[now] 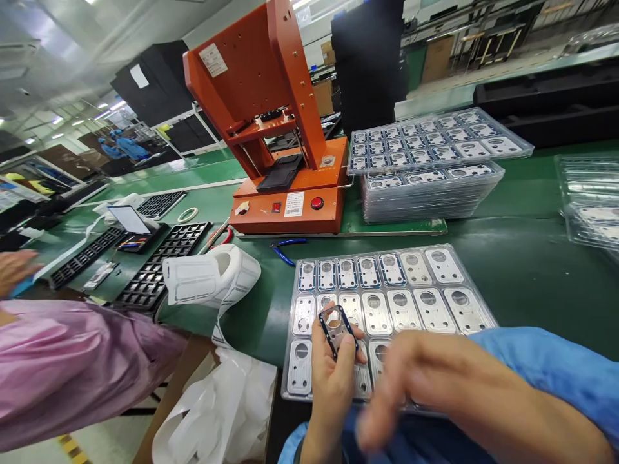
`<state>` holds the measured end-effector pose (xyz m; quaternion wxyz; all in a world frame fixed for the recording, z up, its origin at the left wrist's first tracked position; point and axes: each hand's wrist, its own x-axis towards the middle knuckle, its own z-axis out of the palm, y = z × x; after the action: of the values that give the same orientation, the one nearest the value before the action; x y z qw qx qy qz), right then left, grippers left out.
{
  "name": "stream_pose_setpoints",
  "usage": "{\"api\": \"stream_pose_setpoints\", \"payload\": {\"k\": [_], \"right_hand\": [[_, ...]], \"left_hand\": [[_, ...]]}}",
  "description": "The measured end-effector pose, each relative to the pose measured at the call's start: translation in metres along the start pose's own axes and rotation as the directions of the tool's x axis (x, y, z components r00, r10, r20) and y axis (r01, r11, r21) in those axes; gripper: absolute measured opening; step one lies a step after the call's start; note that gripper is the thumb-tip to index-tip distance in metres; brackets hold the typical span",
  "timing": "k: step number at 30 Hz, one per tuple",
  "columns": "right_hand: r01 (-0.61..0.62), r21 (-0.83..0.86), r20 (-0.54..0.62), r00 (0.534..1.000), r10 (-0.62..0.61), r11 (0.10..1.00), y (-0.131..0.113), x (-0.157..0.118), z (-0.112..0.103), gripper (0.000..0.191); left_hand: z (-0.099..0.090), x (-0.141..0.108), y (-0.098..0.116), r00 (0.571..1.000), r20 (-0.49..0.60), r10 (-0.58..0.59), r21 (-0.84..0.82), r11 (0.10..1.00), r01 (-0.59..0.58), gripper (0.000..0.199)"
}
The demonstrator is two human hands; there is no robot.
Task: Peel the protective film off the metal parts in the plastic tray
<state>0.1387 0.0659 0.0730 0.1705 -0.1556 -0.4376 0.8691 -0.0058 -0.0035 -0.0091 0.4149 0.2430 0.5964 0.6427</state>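
My left hand is closed on a small metal plate with round holes and a dark rim along its edges, the thumb pressed on its lower part. It is above the near left part of a clear plastic tray. In the tray lie rows of silver plates; several in the far row have blue edging. My right hand is over the tray's near side, to the right of my left hand. Its fingers are smeared by motion, and whatever they may hold cannot be made out.
An orange press stands behind the tray, beside stacked filled trays. Blue-handled pliers and a label roll lie to the left; its backing strip hangs below. A co-worker's pink sleeve is at far left.
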Motion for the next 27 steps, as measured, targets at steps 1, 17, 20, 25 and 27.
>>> {"api": "stream_pose_setpoints", "payload": {"k": [1, 17, 20, 25, 27], "right_hand": [[-0.010, 0.056, -0.051, 0.999, 0.013, 0.998, -0.001, 0.009, -0.002, 0.018], [-0.047, -0.293, -0.330, 0.942, -0.055, 0.955, 0.012, 0.059, -0.041, 0.013], [-0.048, -0.544, -0.258, 0.960, -0.113, 0.838, 0.017, 0.067, -0.054, 0.025], [-0.053, -0.289, -0.239, 0.971, -0.019, 0.956, 0.018, 0.066, -0.059, 0.025], [-0.054, -0.178, -0.242, 0.970, 0.009, 0.983, 0.019, 0.065, -0.058, 0.030]], "left_hand": [[-0.002, 0.001, -0.002, 1.000, -0.012, 0.021, 0.008, 1.000, -0.021, 0.054], [0.010, -0.001, 0.009, 0.999, -0.015, -0.035, -0.004, 0.999, 0.035, 0.054], [0.013, -0.004, 0.012, 0.999, 0.003, -0.051, 0.035, 0.998, 0.051, 0.061], [0.013, -0.004, 0.013, 0.999, -0.018, -0.029, 0.034, 0.999, 0.030, 0.058], [0.013, -0.004, 0.013, 0.999, -0.034, -0.018, 0.018, 1.000, 0.019, 0.056]]}}
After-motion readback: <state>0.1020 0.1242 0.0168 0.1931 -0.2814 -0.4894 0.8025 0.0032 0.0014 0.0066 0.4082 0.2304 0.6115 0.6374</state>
